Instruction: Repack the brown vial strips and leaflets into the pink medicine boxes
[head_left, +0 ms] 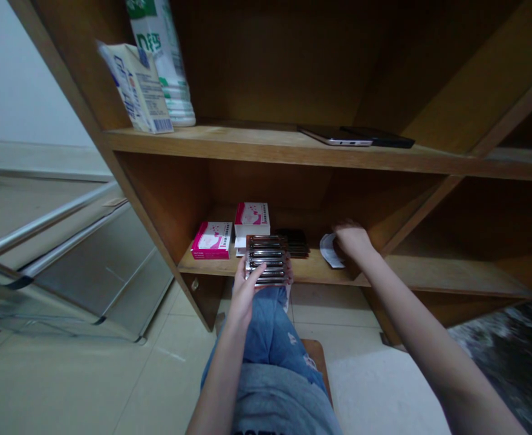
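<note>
My left hand (244, 289) grips the near edge of a flat tray of several shiny metal bars (266, 258), which rests on the lower wooden shelf (320, 273). My right hand (351, 239) reaches deeper into the same shelf, its fingers curled on a white crumpled sheet (329, 251). Behind the tray lies a dark stack of similar flat pieces (295, 240). To the left sit a pink and white box lying flat (211, 239) and a second one standing behind it (252, 218).
On the upper shelf (248, 142) stand a white and blue carton (139, 87) and a green and white pack (164, 54), with two dark flat devices (356, 136) to the right. A metal rack (61, 254) stands left on the tiled floor. My knees in jeans (270, 326) are below.
</note>
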`<action>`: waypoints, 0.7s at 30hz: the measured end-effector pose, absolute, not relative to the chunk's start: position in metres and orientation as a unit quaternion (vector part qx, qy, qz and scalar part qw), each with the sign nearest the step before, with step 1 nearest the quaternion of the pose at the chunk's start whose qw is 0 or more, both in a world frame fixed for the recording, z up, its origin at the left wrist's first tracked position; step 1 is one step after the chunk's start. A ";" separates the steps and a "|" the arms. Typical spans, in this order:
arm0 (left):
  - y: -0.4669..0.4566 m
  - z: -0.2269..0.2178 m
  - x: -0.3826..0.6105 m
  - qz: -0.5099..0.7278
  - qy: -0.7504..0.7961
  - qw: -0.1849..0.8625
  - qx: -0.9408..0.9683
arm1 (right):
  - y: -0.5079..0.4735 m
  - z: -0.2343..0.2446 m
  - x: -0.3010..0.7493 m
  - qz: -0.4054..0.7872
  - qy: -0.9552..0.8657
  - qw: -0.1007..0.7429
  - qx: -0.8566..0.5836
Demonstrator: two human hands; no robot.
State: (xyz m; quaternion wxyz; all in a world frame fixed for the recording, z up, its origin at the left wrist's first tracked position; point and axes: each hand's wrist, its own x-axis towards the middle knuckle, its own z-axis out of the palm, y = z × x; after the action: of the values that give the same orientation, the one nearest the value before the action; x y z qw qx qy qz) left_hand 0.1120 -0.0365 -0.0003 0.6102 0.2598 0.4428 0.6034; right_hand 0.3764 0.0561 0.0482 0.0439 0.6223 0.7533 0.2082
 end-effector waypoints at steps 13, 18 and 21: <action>-0.047 0.013 0.119 0.587 0.414 0.644 0.262 | 0.017 0.116 0.334 0.233 0.809 -0.018 0.540; -0.049 0.014 0.121 0.582 0.401 0.650 0.279 | 0.018 0.114 0.306 0.227 0.836 -0.044 0.498; -0.048 0.012 0.122 0.582 0.409 0.646 0.278 | 0.022 0.108 0.295 0.200 0.854 -0.060 0.476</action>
State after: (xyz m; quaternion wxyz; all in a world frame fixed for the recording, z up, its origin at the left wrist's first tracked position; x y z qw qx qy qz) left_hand 0.1219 -0.0482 0.0119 0.6455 0.2777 0.4086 0.5825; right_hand 0.2948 0.0221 0.1075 -0.0601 0.4760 0.8542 0.2002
